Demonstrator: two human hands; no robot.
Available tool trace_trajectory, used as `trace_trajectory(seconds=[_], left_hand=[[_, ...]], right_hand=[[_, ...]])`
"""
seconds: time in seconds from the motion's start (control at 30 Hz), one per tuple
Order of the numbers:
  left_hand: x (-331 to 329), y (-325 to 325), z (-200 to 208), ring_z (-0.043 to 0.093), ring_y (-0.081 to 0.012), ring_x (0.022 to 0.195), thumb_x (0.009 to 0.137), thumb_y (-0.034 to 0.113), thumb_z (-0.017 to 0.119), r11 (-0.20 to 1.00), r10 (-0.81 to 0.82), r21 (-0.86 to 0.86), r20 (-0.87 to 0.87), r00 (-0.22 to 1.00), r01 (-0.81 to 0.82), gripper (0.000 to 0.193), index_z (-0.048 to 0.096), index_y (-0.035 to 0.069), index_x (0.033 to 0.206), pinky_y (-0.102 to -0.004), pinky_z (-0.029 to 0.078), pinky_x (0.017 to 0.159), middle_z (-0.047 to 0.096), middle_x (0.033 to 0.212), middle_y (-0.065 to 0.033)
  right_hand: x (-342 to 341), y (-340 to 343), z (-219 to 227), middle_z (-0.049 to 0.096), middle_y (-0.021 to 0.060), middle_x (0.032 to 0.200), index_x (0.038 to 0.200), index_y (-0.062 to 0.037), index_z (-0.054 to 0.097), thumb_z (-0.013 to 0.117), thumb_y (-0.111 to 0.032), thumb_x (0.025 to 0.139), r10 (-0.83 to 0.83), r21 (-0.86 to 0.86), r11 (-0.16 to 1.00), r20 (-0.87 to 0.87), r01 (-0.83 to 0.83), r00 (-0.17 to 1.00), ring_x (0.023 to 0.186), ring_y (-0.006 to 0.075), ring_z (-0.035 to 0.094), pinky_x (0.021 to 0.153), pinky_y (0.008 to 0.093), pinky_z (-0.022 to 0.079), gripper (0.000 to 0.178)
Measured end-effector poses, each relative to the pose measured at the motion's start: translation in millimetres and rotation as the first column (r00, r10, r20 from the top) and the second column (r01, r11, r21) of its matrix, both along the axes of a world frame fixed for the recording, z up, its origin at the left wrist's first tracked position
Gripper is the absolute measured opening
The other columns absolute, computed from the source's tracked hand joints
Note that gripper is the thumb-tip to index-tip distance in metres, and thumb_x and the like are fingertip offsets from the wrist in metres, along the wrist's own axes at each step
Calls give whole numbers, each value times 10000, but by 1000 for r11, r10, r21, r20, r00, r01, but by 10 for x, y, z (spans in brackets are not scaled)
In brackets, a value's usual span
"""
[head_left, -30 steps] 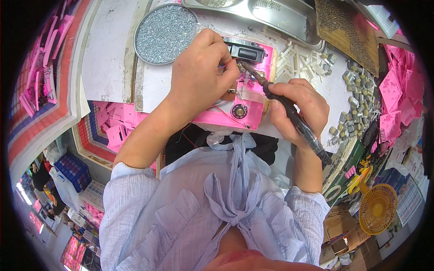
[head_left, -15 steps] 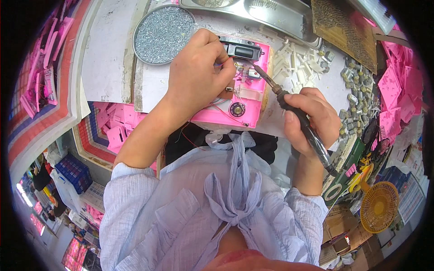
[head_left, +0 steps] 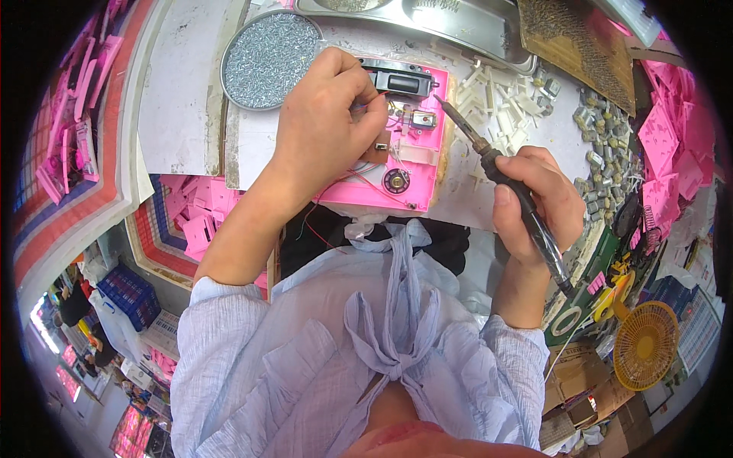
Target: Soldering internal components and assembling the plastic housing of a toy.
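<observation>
My right hand (head_left: 540, 200) is wrapped round the dark handle of a soldering iron (head_left: 485, 149). The iron's tip points up and left, ending by the right edge of a pink plastic case (head_left: 382, 196). Over the case's left part, my left hand (head_left: 330, 114) pinches a thin red wire, mostly hidden by the fingers. In the case sit a black battery compartment (head_left: 402, 82), a small silver motor (head_left: 423, 120), a round black speaker (head_left: 396, 181) and a brown circuit board (head_left: 377, 152), partly under my hand. Loose wires trail over the near edge.
A round tray of small screws (head_left: 269, 65) stands left of the case, a metal tray (head_left: 458, 23) beyond it. To the right lie white plastic pieces (head_left: 504, 107), several small motors (head_left: 595, 160) and pink panels (head_left: 658, 145). A yellow fan (head_left: 646, 345) is at lower right.
The soldering iron's tip has drawn back to the right, from beside the battery compartment to the case's edge. My left hand has shifted slightly left, still pinching.
</observation>
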State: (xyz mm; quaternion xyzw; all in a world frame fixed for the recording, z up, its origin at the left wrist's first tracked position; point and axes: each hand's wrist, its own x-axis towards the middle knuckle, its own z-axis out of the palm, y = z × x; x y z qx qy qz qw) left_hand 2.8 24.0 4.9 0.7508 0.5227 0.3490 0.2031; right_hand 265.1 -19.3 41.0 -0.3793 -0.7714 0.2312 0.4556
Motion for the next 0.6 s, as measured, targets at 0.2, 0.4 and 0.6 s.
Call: trace_trajectory(seconds=[0.2,0.4,0.6], left_hand=[[-74,-199,313,651,-284,856,780,58,765,966,-257,-39,-81,963,255,181,665,33,928,-383,546,710,618,963,-99],[-2,-99,41,659,-305,862,798,53,774,823,-566,-16,-123,815,568,181,673,43,947,-381,546,721,653,974,-97],[-36,-41,32,634,-271,798,835,39,761,817,-421,-324,232,877,478,132,668,7,923,-357,520,703,655,865,-96]], right_hand=[[116,-45,-3,704,157,774,989,60,687,755,-41,781,-100,0,995,-70,101,992,602,262,617,609,343,517,241],[72,-88,72,722,157,823,984,69,682,743,-10,777,-152,-64,987,-71,147,986,643,265,648,641,337,536,230],[206,-203,-9,722,169,850,987,77,683,736,5,771,-203,-110,975,-80,194,976,704,262,665,646,325,534,234]])
